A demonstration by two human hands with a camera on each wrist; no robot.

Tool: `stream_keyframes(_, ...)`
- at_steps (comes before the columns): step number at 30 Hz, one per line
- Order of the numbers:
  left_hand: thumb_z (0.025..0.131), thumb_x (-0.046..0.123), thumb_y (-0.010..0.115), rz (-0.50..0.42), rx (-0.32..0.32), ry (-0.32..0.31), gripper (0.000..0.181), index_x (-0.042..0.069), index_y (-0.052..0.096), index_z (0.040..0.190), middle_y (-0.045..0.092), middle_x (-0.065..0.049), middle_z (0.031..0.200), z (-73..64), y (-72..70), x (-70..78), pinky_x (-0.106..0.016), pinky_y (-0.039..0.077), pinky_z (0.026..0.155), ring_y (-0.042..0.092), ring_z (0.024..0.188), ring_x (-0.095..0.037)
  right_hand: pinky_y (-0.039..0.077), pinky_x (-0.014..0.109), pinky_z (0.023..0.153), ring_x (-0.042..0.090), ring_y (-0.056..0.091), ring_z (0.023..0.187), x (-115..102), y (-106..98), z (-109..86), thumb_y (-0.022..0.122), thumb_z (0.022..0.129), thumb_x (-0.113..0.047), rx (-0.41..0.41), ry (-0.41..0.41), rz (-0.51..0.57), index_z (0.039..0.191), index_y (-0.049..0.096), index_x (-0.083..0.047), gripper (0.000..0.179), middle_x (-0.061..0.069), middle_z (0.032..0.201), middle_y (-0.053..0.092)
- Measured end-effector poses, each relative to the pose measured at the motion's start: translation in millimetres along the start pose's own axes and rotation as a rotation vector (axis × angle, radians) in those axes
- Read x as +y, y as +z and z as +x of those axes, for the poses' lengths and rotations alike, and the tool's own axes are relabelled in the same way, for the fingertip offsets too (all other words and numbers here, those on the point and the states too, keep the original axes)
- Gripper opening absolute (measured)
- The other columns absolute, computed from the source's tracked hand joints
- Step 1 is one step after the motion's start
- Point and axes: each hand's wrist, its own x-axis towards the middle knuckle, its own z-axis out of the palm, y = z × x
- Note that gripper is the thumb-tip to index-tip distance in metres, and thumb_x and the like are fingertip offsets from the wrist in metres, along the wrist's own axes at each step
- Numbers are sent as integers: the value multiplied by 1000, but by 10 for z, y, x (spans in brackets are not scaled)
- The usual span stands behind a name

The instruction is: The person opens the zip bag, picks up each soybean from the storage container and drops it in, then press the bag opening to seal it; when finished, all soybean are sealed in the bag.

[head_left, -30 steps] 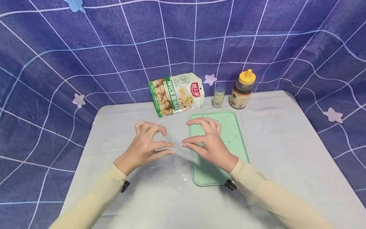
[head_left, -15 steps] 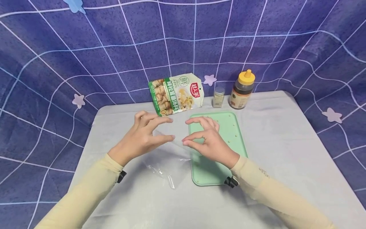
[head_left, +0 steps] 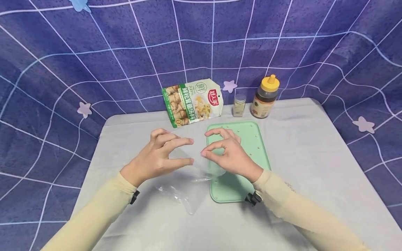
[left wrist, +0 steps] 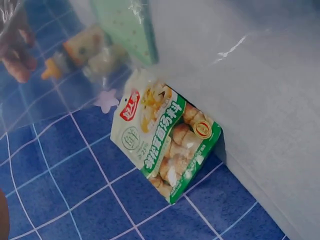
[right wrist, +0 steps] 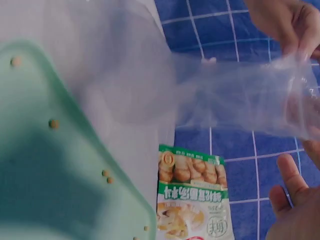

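Note:
A clear plastic bag (head_left: pixel 182 191) hangs between my two hands over the table, its lower end slack toward me. My right hand (head_left: pixel 230 155) pinches it between thumb and index fingertips, the other fingers curved away. My left hand (head_left: pixel 157 157) is at the bag's other side, thumb and index finger spread apart, their tips at the film. From the right wrist view, the film (right wrist: pixel 225 95) stretches toward the fingertips of the left hand (right wrist: pixel 285 25), while fingers of the right hand (right wrist: pixel 295 210) show lower down. In the left wrist view, the right hand (left wrist: pixel 20 55) appears behind film.
A mint-green tray (head_left: pixel 227 198) with small beige bits on it lies under and beside my right hand. Along the back stand a green-and-white mushroom seasoning pouch (head_left: pixel 193 103), a small lidded jar (head_left: pixel 239 105) and a yellow-capped squeeze bottle (head_left: pixel 265 97). Star-decorated blue cloth (head_left: pixel 176 45) hangs behind.
My left thumb and index finger have spread apart; the hand rose, then came down slightly. The bag's loose lower end has swung into view toward me. My right hand keeps its pinch almost in place.

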Motion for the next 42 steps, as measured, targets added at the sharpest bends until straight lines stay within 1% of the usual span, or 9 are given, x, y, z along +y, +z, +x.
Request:
stream_keyframes(3,95,25,73,-76,3,-48,7,26,78,91,61,-16,129,-14,-19,85,-51,33,84,46,107,-34,17,57,103,23,42,127,41,-1,6,81,89,-27,88,9,-69,86,83,-23,6,-6,128,59)
stream_keyframes(6,94,31,75,-155,-38,-94,8,28,76,87,59,-16,131,-47,-46,167,-53,33,88,42,113,-37,19,57,98,26,43,122,87,-8,18,82,88,-26,140,34,-142,85,84,-21,6,-4,125,61)
stream_keyframes(14,91,32,78,-296,-152,-212,7,28,78,86,56,-12,136,-176,-159,243,-56,26,101,44,118,-37,18,59,97,31,43,121,169,-27,88,82,88,-26,150,65,-219,85,83,-20,8,1,127,61)
stream_keyframes(20,91,31,78,-320,-174,-238,5,28,78,87,56,-11,134,-227,-182,262,-57,25,102,45,118,-35,19,59,98,30,42,123,189,2,95,81,90,-26,132,85,-187,88,83,-19,8,0,128,60)
stream_keyframes(24,89,31,81,-283,-159,-254,4,27,79,89,57,-12,134,-272,-194,243,-56,27,101,46,117,-35,20,58,101,27,37,131,130,43,33,75,94,-32,65,10,-84,117,78,-20,25,-1,142,52)
stream_keyframes(27,90,32,80,-256,-148,-273,5,27,80,89,57,-13,134,-317,-242,191,-57,26,100,46,118,-37,17,58,104,24,30,138,90,35,-15,76,93,-33,41,-100,-35,124,75,-24,32,-2,151,43)
stream_keyframes(31,91,34,79,-231,-122,-304,8,27,80,89,57,-14,134,-390,-318,110,-57,25,100,45,118,-40,14,58,106,24,25,141,109,40,-48,86,84,-28,47,-208,1,109,81,-26,25,-3,155,40)
stream_keyframes(39,90,35,80,-216,-104,-305,10,27,82,94,57,-18,134,-583,-293,106,-57,26,99,46,117,-42,9,55,106,27,26,138,253,200,-86,90,79,-28,55,-249,-46,94,84,-29,16,-2,150,44)
stream_keyframes(42,86,43,82,-212,-72,-390,31,21,81,107,52,-21,140,-702,-270,85,-55,25,100,43,119,-44,9,56,106,28,28,136,266,218,-113,89,80,-25,70,-298,-76,91,84,-30,13,1,147,47)
